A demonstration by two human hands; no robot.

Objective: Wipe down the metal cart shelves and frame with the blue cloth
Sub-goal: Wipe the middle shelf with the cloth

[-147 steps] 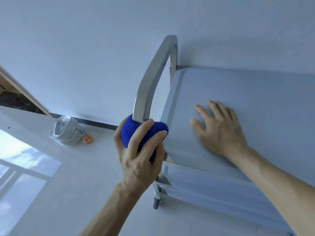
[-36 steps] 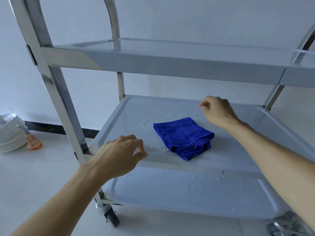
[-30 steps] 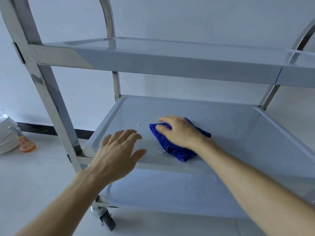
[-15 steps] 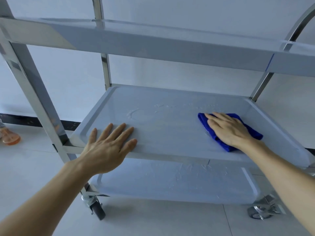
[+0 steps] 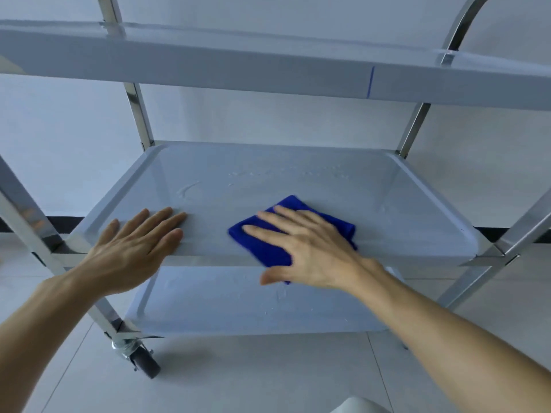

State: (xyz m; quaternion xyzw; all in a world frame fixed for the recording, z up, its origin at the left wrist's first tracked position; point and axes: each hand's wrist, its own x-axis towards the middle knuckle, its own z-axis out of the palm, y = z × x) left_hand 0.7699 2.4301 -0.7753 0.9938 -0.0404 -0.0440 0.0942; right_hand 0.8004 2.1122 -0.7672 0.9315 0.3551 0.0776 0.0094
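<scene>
Blue cloth (image 5: 265, 248) lies folded on the middle shelf (image 5: 298, 180) of the metal cart, near the front edge, and a bit of it hangs over that edge. My right hand (image 5: 310, 248) is flat on top of the cloth. The fingers are straight and spread out, pressing it down on the shelf, and my thumb sticks out past the front edge. My hand looks a little blurry. My left hand (image 5: 134, 245) is flat too, with nothing in it. It rests on the same shelf, close to the front left corner, and its fingers are straight and lie side by side. My two hands are near each other but they do not touch. I can see wet streaks and little drops on the shelf behind the cloth. The top shelf (image 5: 208, 67) is above my hands, and the bottom shelf (image 5: 226, 311) is below them, with some wet marks on it. Shiny metal posts (image 5: 138, 114) hold the shelves up. A small wheel (image 5: 143, 362) sits under the front left post on the pale tile floor (image 5: 238, 383).
</scene>
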